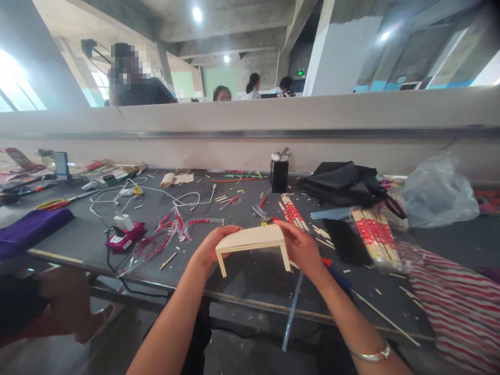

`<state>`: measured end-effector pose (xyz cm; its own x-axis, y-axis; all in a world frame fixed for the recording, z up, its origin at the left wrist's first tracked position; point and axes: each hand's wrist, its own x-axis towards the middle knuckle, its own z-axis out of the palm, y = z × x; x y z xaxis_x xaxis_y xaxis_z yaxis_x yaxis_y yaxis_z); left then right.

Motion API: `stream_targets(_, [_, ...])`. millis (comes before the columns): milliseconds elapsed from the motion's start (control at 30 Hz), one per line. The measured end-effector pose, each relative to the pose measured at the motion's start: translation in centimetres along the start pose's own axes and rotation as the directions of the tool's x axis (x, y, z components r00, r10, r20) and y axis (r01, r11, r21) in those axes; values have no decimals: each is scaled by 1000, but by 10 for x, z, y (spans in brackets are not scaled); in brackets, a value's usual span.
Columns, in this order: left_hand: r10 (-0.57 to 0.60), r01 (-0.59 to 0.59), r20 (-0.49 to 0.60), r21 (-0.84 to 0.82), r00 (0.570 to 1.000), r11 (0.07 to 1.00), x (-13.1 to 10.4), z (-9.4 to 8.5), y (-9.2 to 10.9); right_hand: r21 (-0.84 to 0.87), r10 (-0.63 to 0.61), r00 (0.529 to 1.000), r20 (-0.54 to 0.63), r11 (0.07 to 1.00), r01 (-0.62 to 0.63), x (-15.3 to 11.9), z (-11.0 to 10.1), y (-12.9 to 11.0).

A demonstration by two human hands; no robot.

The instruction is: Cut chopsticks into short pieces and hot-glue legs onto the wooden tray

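A small pale wooden model table (250, 238) is held between my two hands, above the front part of the dark worktable. Its flat top is slightly tilted, and two legs at the near side point down. My left hand (216, 240) grips the left end, its fingers partly behind the top. On the right end, my right hand (300, 246) is closed round the edge, with a silver bangle on that wrist. Behind the model lie pliers (261, 212) and chopsticks in red wrapping (292, 211).
Stick offcuts litter the dark worktable (234, 284). At left are a pink power strip (124, 237), white cables and clear-and-red plastic wrappers (177, 226). A phone (279, 177) stands at the back. At right are a black bag (344, 183), bundled chopsticks (375, 237) and striped cloth (455, 299).
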<state>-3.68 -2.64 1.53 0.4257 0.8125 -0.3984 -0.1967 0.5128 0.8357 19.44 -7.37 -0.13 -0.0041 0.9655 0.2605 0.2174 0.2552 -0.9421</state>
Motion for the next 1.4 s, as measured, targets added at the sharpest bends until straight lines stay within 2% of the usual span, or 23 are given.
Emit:
stream_targets(133, [-12,7,40,118,999,993,-13,-6,-3,-190,-33,999,-20,981,29,-8,-2,-3])
stream_targets(267, [11,-12,3,238,1000,971,-24,-16,-4,-366,-38,999,-9,930,32,-19,3,-11])
stream_targets(467, [-6,32,-68,401,998,915,-41,-25,-3,-497,106,992,71,866,-57,-31,11,-10])
stream_targets(633, [0,93,-156,586,988,805,-60,-28,-5,-610,206,976,74,783,-119,-36,13,-7])
stream_targets(733, [123,65,-225,681,967,730,-66,-13,-10,-692,239,969,64,710,-130,-38,18,-10])
stream_targets(800, [266,4,-250,735,931,678,-66,7,-17,-744,246,967,64,658,-118,-42,23,-14])
stream_targets(833, [373,-49,-246,777,895,628,-65,18,-22,-765,244,967,66,635,-108,-44,25,-16])
stream_targets(867, [565,-150,-152,880,811,452,-62,30,-27,-781,241,968,73,617,-95,-46,26,-18])
stream_targets(900, [667,-228,-15,934,745,276,-59,40,-32,-792,240,967,84,605,-81,-49,26,-20])
stream_targets(933, [691,-294,118,945,713,142,-56,48,-38,-798,240,966,98,599,-68,-51,25,-21])
stream_targets(967, [695,-331,201,942,690,55,-52,54,-44,-798,245,963,115,599,-57,-53,23,-23])
stream_targets(1000, [682,-342,252,940,686,-2,-48,57,-50,-796,250,960,129,603,-50,-54,20,-24])
stream_targets(1100, [607,-345,319,935,728,-77,-38,59,-65,-777,246,962,120,627,-64,-54,9,-23])
stream_targets(1233, [565,-307,319,944,761,-119,-31,56,-75,-721,158,987,-13,683,-119,-45,0,-16])
stream_targets(1300, [544,-308,333,941,770,-140,-31,57,-76,-669,94,994,-50,736,-103,-40,-1,-11])
stream_targets(1400, [528,-310,343,938,777,-154,-31,60,-78,-603,11,999,-35,797,-30,-32,1,-7])
